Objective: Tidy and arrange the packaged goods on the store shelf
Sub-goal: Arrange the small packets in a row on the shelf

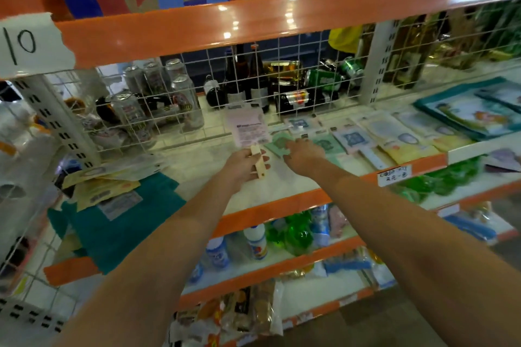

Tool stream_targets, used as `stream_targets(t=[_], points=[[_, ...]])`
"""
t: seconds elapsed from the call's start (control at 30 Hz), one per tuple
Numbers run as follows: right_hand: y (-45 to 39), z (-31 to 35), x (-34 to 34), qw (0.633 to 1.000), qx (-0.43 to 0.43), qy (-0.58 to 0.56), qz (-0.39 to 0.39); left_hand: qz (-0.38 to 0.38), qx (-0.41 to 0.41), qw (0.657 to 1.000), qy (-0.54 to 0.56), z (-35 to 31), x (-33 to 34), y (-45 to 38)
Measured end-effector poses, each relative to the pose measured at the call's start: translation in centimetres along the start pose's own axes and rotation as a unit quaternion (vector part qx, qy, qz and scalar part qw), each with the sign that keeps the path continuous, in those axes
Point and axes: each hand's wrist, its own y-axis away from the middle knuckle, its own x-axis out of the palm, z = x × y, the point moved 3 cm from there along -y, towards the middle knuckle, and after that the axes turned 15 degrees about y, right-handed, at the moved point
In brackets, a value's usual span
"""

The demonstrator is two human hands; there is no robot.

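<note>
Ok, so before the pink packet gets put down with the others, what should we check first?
1. Left hand has the pink packet by its pale handle: ok.
2. Right hand rests on the green packet; whether its fingers grip it: cannot tell.
3. Bare shelf in front of the left hand for laying a packet: ok.
4. Row of packets to the right lies flat and overlapping: ok.
5. Yellow packets on the teal cloth at left are neat: not ok, they lie askew.
</note>
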Motion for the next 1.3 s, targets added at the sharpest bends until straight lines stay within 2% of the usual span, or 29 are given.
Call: stream_targets(t=[0.27,0.5,0.9,1.3], points=[[1.2,-6.9,1.2,0.999,0.047,-0.007,0.01,0.04,-0.036,0.995,0.079,1.7,5.9,-0.9],[1.8,-14.1,0.9,0.997,0.061,-0.019,-0.037,0.027,-0.038,0.994,0.103,2.2,12.3,-1.5],[0.2,-22.2,1.8,0.999,0.032,-0.006,-0.026,0.011,-0.027,0.998,0.047,3.8,21.3,-3.0],[-3.5,-22.6,0.9,0.999,0.037,-0.028,-0.013,-0.006,-0.014,0.998,-0.063,3.2,22.3,-7.2]])
